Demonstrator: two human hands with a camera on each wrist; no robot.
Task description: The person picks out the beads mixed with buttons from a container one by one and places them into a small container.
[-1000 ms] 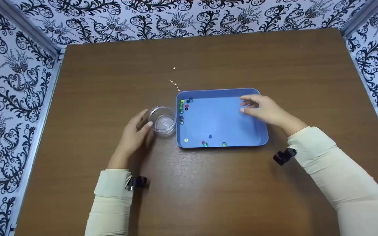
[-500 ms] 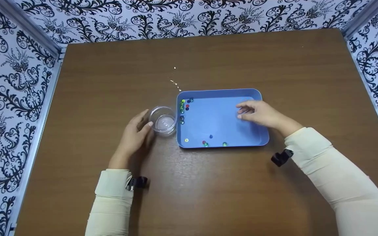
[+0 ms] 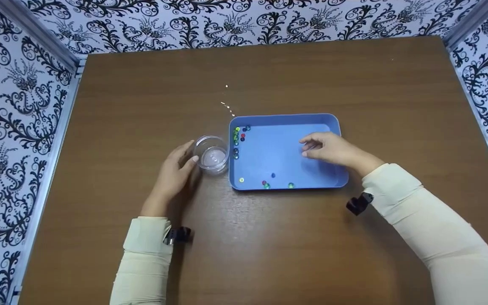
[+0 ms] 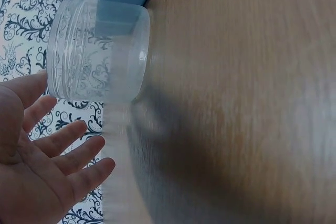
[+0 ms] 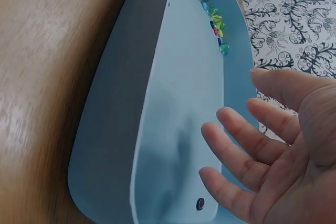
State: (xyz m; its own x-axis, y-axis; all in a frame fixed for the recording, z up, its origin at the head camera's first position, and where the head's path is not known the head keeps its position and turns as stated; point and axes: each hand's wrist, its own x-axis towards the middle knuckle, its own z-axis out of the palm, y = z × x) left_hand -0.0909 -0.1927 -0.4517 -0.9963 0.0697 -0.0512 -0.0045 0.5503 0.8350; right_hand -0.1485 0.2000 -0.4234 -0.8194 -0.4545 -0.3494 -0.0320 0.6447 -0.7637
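A clear, uncapped jar stands upright against the left side of a shallow blue tray. My left hand is beside the jar, thumb tip right at its rim and the other fingers spread loosely, as the left wrist view shows. Over the tray's right part hovers my right hand, its fingers loosely bent with nothing between them. Glass marbles and small coloured beads gather along the tray's left wall. A dark round piece lies below the right fingers in the right wrist view.
More marbles and beads, one a green marble, lie scattered near the tray's front wall. Small whitish bits trail across the brown table behind the tray. Patterned panels enclose the table at the back and sides.
My right hand has drifted left and slightly nearer the front over the tray. The left hand stays beside the jar, and the marbles and beads keep their places.
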